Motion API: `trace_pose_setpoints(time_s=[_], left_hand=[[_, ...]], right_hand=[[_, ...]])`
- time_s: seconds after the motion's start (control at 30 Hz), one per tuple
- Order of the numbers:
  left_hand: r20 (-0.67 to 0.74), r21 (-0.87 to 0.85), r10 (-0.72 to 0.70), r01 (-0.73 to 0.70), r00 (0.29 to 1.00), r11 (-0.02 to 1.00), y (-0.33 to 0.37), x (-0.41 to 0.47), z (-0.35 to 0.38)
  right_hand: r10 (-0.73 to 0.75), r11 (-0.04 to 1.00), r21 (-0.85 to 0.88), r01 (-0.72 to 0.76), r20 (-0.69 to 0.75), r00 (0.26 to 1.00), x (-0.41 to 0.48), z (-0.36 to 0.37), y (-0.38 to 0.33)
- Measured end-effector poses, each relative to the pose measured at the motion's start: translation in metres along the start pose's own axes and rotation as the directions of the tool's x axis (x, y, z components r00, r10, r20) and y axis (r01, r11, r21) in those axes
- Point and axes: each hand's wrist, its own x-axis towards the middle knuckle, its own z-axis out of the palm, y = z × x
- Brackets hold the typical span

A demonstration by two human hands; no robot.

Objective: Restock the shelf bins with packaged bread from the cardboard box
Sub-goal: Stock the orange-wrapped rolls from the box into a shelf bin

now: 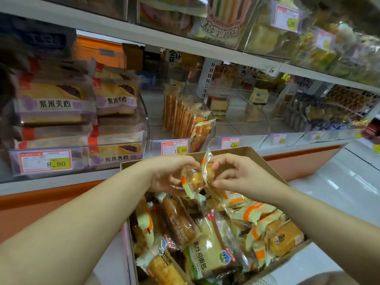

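In the cardboard box nearest us, bread packets lie heaped to the rim, so we judge most of the restocking is left to do. Just above, left hand and right hand each have their grip pinched on the held packets: small, glossy, orange-and-green, with a golden bun showing through. Beyond, the middle shelf bin holds a few matching packs, with room to spare.

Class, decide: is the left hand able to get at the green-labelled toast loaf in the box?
Probably not yet: the toast loaf lies uncovered on top, but the left hand grips a bread packet.
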Motion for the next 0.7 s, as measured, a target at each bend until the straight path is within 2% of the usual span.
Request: trace_pose_setpoints(time_s=[0.1, 0.17, 0.23, 0.4, 0.57, 0.7], left_hand=[[0.049, -0.073, 0.056, -0.052, 0.997, 0.996, -0.001, -0.002, 0.004], [0.099, -0.082, 0.137, -0.129, 0.986, 0.988, -0.002, -0.003, 0.008], [0.095, -0.067, 0.22, -0.214, 0.971, 0.975, -0.005, -0.001, 0.011], [-0.034, 0.011, 0.328, -0.328, 0.944, 0.945, -0.008, 0.004, 0.015], [-0.149, 0.104, 0.444, -0.432, 0.884, 0.896, -0.002, 0.005, 0.015], [-0.266, 0.209, 0.553, -0.513, 0.789, 0.832, -0.001, 0.006, 0.013]], right_hand=[[0.003, 0.999, -0.047, -0.01, -0.141, 0.99, 0.0, 0.003, 0.008], [-0.01, 0.999, -0.045, -0.002, -0.26, 0.966, 0.002, 0.002, 0.01], [-0.038, 0.999, -0.045, 0.025, -0.319, 0.947, 0.006, -0.001, 0.008], [-0.059, 0.981, -0.196, 0.003, -0.28, 0.958, 0.015, -0.014, 0.003], [-0.071, 0.997, -0.059, 0.057, -0.286, 0.956, 0.015, -0.021, -0.009], [-0.068, 0.996, -0.067, 0.053, -0.236, 0.969, 0.015, -0.02, -0.016]])
